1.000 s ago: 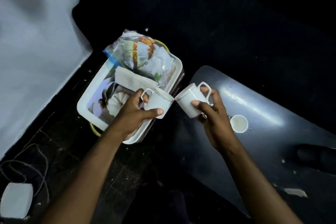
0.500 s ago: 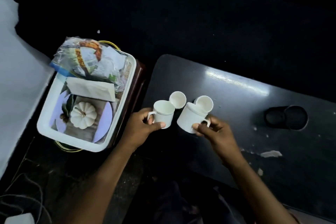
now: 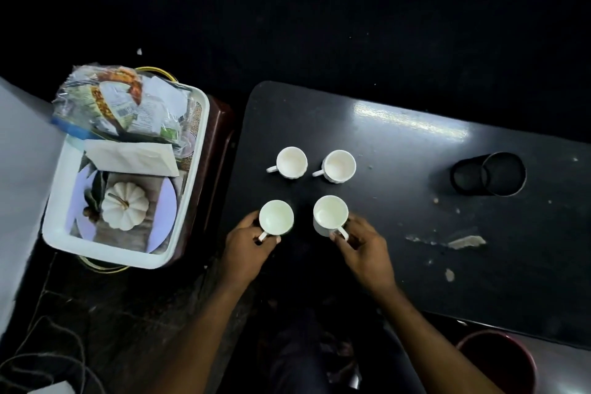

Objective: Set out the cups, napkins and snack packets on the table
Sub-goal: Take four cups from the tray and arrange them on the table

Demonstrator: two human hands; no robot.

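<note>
Several white cups stand upright on the black table [image 3: 415,189]. Two sit farther back: one cup [image 3: 291,162] on the left, another cup [image 3: 339,166] on the right. My left hand [image 3: 248,248] holds the handle of the near left cup [image 3: 276,217]. My right hand [image 3: 361,246] pinches the handle of the near right cup [image 3: 330,214]. Both near cups rest on the table. Left of the table, a white tray [image 3: 60,227] holds a folded napkin [image 3: 134,155] and a bag of snack packets [image 3: 118,102].
A black mesh holder [image 3: 489,177] lies on its side at the table's right. Paper scraps [image 3: 465,241] are scattered near the front right. A dark red bucket [image 3: 502,361] stands below the table edge. Cables [image 3: 48,349] trail on the floor at lower left.
Both hands carried a cup each from the tray side over to the table and lowered them in front of the two cups standing there. The view shifted right.
</note>
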